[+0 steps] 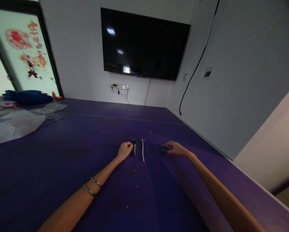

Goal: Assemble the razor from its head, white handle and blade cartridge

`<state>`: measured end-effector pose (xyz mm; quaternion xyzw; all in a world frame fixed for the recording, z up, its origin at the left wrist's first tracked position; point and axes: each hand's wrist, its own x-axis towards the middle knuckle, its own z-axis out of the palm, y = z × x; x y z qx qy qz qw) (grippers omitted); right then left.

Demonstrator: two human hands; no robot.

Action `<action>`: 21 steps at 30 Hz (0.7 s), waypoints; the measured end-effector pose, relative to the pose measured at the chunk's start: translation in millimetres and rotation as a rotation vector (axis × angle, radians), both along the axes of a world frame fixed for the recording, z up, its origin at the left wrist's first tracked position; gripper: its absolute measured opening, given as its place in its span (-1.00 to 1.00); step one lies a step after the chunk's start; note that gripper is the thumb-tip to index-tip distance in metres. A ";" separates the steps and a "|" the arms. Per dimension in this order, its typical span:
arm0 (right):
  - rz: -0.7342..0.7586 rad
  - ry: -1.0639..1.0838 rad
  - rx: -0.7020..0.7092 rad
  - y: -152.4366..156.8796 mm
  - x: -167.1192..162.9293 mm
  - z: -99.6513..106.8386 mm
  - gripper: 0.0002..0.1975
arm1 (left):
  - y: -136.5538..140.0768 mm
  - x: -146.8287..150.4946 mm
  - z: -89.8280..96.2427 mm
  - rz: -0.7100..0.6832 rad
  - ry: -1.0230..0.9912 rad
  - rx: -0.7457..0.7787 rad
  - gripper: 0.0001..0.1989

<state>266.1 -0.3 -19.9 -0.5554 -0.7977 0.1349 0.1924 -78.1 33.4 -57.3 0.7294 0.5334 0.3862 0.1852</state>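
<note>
My left hand (125,150) is closed, its fingertips against the side of a slim dark object (134,149) with a pale strip along it and a wider top end. It stands out against the purple surface; its exact kind is too small to make out. Just right of it lies a thin, slightly bent whitish stick-like piece (143,150), touched by neither hand. Farther right, my right hand (175,149) pinches a small dark block (165,148) with lighter edges between thumb and fingers.
Tiny pale bits are scattered over the purple surface (98,180). Clear plastic bags (19,125) and a dark blue cloth bundle (27,96) lie at the left. Against the right wall hangs a black cable (195,66). A television (144,45) is mounted on the back wall.
</note>
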 end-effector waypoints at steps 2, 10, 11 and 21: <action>0.052 0.030 0.016 7.5 -25.2 -1.8 -0.55 | -1.0 0.3 0.5 0.004 -0.004 -0.010 -0.67; 0.093 0.021 0.009 28.0 -77.6 -6.3 -0.50 | -1.0 0.8 0.3 0.011 -0.005 -0.020 -0.68; 0.093 0.020 0.004 30.0 -80.0 -7.1 -0.50 | -0.8 0.9 0.2 0.011 -0.005 -0.023 -0.68; 0.107 0.001 0.017 43.2 -88.6 -15.7 -0.46 | 0.8 0.9 -1.0 0.002 0.008 -0.031 -0.67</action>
